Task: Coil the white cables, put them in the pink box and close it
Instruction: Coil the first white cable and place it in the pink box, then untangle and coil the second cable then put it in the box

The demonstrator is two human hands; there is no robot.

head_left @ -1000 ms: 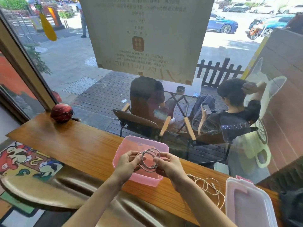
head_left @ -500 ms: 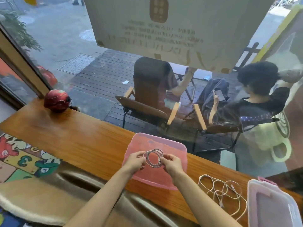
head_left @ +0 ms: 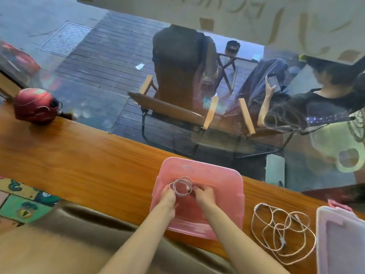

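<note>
A small coil of white cable is pinched on both sides, just below centre of the frame, right over the open pink box. The left hand is closed on the coil's left edge and the right hand on its right edge, fingers curled tight around the loops. Whether the coil is touching the box floor can't really be told. The box is parked on the wooden counter. A second white cable is left loose and tangled on the counter at lower right, next to the box. The lid is seen at the far right edge. A red helmet is sat at the counter's left end.
</note>
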